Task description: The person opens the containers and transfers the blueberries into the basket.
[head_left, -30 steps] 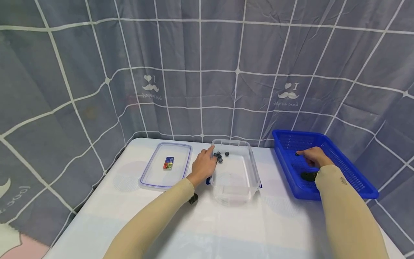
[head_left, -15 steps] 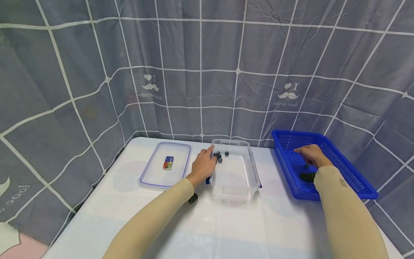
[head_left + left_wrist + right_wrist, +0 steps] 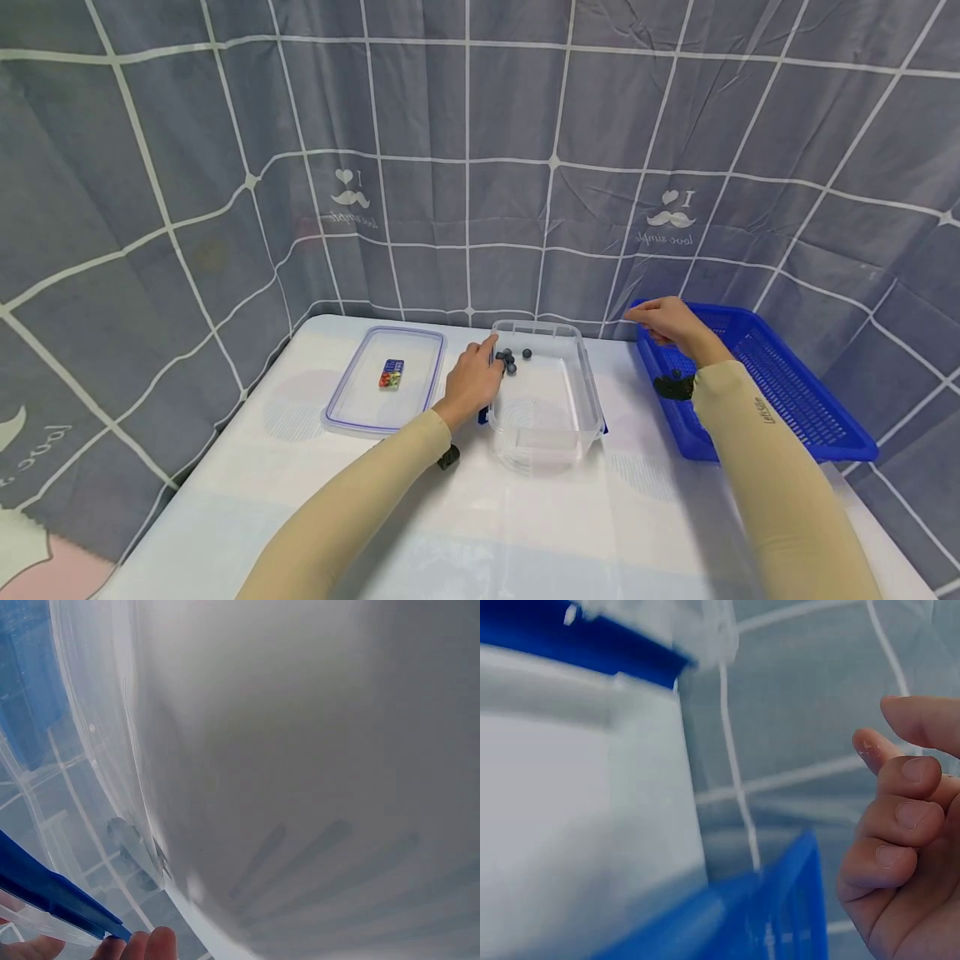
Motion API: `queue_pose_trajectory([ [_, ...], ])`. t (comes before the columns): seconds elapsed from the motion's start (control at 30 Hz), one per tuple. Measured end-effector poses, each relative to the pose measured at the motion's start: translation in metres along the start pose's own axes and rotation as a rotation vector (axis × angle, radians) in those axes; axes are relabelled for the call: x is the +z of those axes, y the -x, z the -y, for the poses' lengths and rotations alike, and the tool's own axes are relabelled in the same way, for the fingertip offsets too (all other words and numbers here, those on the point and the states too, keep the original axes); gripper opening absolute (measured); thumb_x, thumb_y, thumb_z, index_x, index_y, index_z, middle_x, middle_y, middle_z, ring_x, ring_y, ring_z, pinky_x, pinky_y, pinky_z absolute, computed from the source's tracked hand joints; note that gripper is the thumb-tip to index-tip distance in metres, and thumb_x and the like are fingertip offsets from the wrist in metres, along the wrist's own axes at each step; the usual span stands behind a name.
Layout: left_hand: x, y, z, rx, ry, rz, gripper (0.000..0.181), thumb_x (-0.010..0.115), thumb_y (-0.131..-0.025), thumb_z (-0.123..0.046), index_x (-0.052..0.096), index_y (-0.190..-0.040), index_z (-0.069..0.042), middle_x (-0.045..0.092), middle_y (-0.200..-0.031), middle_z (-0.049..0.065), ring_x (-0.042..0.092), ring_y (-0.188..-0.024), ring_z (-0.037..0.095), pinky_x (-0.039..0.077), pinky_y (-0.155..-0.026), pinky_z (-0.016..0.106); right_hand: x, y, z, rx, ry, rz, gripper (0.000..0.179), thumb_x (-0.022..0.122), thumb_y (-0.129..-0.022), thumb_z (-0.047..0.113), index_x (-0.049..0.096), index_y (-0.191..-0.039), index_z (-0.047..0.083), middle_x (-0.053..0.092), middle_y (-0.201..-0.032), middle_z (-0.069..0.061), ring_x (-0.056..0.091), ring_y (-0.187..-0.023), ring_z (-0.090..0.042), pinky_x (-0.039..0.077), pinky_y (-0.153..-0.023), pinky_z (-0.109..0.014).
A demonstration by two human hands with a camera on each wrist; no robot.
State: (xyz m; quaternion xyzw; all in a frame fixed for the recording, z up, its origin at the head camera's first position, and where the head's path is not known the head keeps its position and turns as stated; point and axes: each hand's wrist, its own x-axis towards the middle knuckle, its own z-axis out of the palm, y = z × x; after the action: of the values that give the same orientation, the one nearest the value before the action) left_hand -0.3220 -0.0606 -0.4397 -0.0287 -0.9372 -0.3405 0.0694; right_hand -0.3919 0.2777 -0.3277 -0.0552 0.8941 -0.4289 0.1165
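My left hand grips the left side of a clear plastic container, its thumb over the wall. In the left wrist view its fingers curl beside the container's blue latch. Several blueberries lie inside near that thumb, and another blueberry sits apart from them. My right hand hangs over the left rim of the blue basket, thumb and index finger in a pinch. The right wrist view shows its other fingers curled; the blueberry it reached for is hidden at the fingertips.
A clear lid with a blue seal lies left of the container, a small colourful label on it. White cloth covers the table. A grey checked curtain hangs close behind.
My right hand, earlier at a blueberry in the basket, has risen and moved left to the basket's rim. The left hand and the container have stayed in place.
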Motion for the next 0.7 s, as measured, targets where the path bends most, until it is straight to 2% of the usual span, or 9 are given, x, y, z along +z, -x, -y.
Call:
queue_pose_trajectory([
  [0.23, 0.001, 0.000, 0.000, -0.002, -0.015, 0.000, 0.053, 0.038, -0.106, -0.036, 0.034, -0.158, -0.027, 0.050, -0.145, 0.013, 0.052, -0.129, 0.032, 0.048, -0.099, 0.054, 0.031, -0.012, 0.019, 0.004, -0.065, 0.035, 0.046, 0.060, -0.101, 0.030, 0.059, -0.136, 0.000, 0.037, -0.060, 0.007, 0.033, -0.052, -0.011, 0.035, -0.055, -0.027],
  [0.47, 0.000, 0.001, -0.001, -0.001, -0.010, 0.010, 0.054, 0.037, -0.106, -0.035, 0.033, -0.159, -0.026, 0.049, -0.146, 0.013, 0.052, -0.130, 0.033, 0.048, -0.099, 0.055, 0.062, -0.023, 0.027, -0.008, -0.188, 0.067, 0.043, 0.062, -0.100, 0.024, 0.060, -0.135, -0.002, 0.040, -0.065, 0.003, 0.035, -0.056, -0.011, 0.036, -0.056, -0.026],
  [0.7, 0.000, 0.001, -0.001, -0.001, -0.010, 0.005, 0.054, 0.037, -0.106, -0.036, 0.033, -0.159, -0.027, 0.049, -0.146, 0.013, 0.052, -0.130, 0.032, 0.049, -0.098, 0.055, 0.090, -0.035, 0.032, -0.016, -0.248, 0.103, 0.044, 0.064, -0.100, 0.023, 0.060, -0.135, -0.002, 0.043, -0.072, 0.002, 0.039, -0.061, -0.012, 0.040, -0.063, -0.028],
])
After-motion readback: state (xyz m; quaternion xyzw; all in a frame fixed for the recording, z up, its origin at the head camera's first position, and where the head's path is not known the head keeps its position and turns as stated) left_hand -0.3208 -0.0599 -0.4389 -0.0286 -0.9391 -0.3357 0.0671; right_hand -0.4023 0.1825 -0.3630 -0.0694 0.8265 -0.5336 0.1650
